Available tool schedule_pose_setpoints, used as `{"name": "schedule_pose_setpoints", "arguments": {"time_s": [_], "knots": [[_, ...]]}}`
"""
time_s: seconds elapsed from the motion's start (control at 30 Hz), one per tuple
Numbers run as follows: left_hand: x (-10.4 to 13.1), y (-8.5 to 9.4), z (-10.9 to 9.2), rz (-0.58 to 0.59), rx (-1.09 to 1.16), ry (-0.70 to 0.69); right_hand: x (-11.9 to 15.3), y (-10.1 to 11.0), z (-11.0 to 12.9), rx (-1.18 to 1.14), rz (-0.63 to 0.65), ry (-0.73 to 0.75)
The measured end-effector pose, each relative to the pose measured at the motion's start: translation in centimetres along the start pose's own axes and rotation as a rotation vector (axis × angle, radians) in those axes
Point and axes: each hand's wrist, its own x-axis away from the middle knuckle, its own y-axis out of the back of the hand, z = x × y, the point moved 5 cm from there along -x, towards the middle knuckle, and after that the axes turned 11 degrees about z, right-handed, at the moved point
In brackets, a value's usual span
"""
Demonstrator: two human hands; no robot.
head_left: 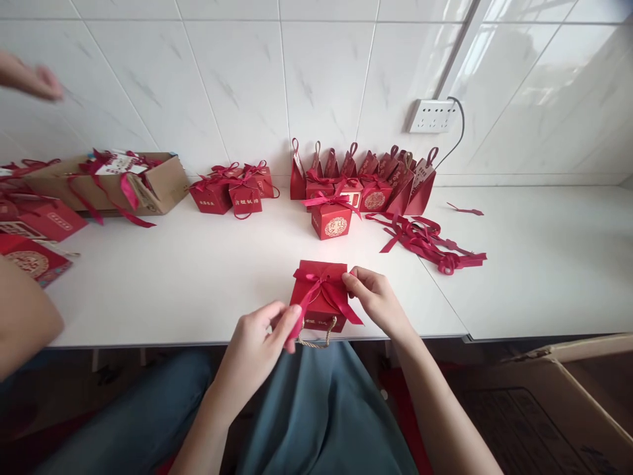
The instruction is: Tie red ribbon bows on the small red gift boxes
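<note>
A red gift box [309,290] with gold lettering stands at the table's front edge, a twisted cord handle [319,344] hanging at its near side. Across its top a red ribbon [322,285] is tied in a bow. My left hand [264,333] pinches one ribbon tail at the box's lower left, thumb against fingers. At the upper right of the box, my right hand [373,290] pinches a loop of the same bow. Just behind stands another red box [332,223] with a tied bow.
Several tall red pouches [420,188] line the wall, with a heap of loose ribbons [425,244] nearby. Small red boxes [212,196] and a cardboard box [161,188] of ribbons sit to the left. A co-worker's hand [42,82] is raised at far left. An open carton [534,396] stands lower right.
</note>
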Motion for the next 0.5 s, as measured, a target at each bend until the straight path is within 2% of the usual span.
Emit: {"name": "schedule_pose_setpoints", "arguments": {"time_s": [0.1, 0.17, 0.2, 0.23, 0.27, 0.33, 0.37, 0.4, 0.5], "knots": [[1.0, -0.8, 0.5, 0.404, -0.036, 0.045, -0.3, 0.1, -0.1, -0.002, 0.015, -0.009], [1.4, 0.1, 1.4, 0.643, -0.084, 0.071, -0.4, 0.3, 0.0, 0.010, 0.026, -0.021], [1.1, 1.1, 1.8, 0.686, -0.080, 0.075, -0.4, 0.3, 0.1, 0.014, 0.034, -0.027], [0.4, 2.3, 2.2, 0.659, -0.058, 0.075, -0.5, 0.4, 0.2, 0.018, 0.045, -0.032], [-0.7, 3.7, 2.3, 0.544, -0.009, 0.039, -0.5, 0.4, 0.3, 0.022, 0.055, -0.036], [-3.2, 6.5, 1.9, 0.116, 0.084, -0.092, -0.5, 0.4, 0.4, 0.024, 0.063, -0.042], [-4.2, 7.0, 1.7, -0.016, 0.091, -0.126, -0.5, 0.4, 0.4, 0.025, 0.058, -0.045], [-5.3, 6.6, 1.5, -0.060, 0.078, -0.131, -0.5, 0.4, 0.3, 0.027, 0.047, -0.048], [-7.6, 3.8, 0.9, 0.028, 0.011, -0.060, -0.4, 0.3, 0.1, 0.037, -0.001, -0.054]]}}
